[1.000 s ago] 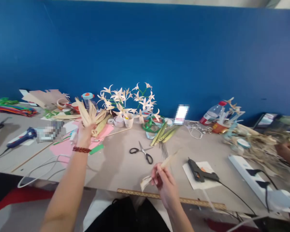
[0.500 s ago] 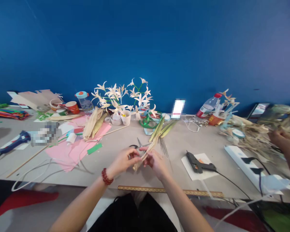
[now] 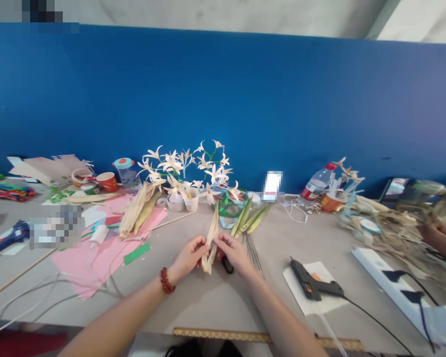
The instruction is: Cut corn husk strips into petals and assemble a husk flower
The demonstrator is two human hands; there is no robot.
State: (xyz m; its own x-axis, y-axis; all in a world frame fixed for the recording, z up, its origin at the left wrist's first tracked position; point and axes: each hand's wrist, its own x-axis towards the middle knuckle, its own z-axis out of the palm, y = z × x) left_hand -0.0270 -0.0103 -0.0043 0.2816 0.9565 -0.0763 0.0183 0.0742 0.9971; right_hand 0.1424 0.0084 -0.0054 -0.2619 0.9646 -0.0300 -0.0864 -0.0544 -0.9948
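Observation:
Between my two hands a pale, dried corn husk [image 3: 212,229] stands nearly upright above the table. My left hand [image 3: 192,257] pinches it from the left, with a red bead bracelet at the wrist. On the other side my right hand [image 3: 233,252] grips the same husk with thumb and fingers. A black scissor handle [image 3: 228,265] shows partly under my right hand; the rest is hidden. Green husk leaves [image 3: 250,218] and several thin wires [image 3: 253,254] lie just beyond and to the right. White husk flowers [image 3: 186,168] stand in small cups behind.
A black glue gun [image 3: 314,282] rests on white paper at right, beside a white power strip [image 3: 390,287]. Pink paper [image 3: 92,263] and a bundle of husks [image 3: 139,208] lie left. A patterned strip [image 3: 223,334] runs along the front edge. Another person's hand [image 3: 440,238] is far right.
The view has tilted up. The husk has turned from slanting right to nearly upright between my hands. The scissors' blades, visible before, are now hidden.

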